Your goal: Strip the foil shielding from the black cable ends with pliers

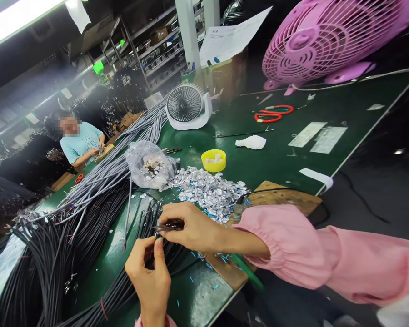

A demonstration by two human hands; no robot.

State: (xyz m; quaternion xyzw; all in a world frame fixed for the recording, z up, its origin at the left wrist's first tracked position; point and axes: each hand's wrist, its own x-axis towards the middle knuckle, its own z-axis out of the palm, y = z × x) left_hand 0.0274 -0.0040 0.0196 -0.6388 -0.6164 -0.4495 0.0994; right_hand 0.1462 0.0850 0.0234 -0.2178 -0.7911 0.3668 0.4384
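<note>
My left hand [149, 272] is closed in a pinch, thumb against fingertips, on the end of a black cable [157, 235]. Just above it, my right hand [194, 227] grips dark metal tweezers [168, 225], whose tips meet the cable end at my left fingertips. Fingers partly hide the tool and the cable end. Under and beside my hands runs a bundle of black cables [116, 293], tied with a red band. A pile of silvery foil scraps [207, 190] with blue bits lies beyond my right hand.
Grey cables [105, 179] and more black cables [51, 259] cover the left of the green table [279, 168]. Past the foil stand a plastic bag of scraps [150, 165], a yellow dish [213, 161] and a white fan [187, 109]. Red-handled scissors [272, 113] lie near a pink fan [313, 45]. A co-worker [83, 141] sits opposite.
</note>
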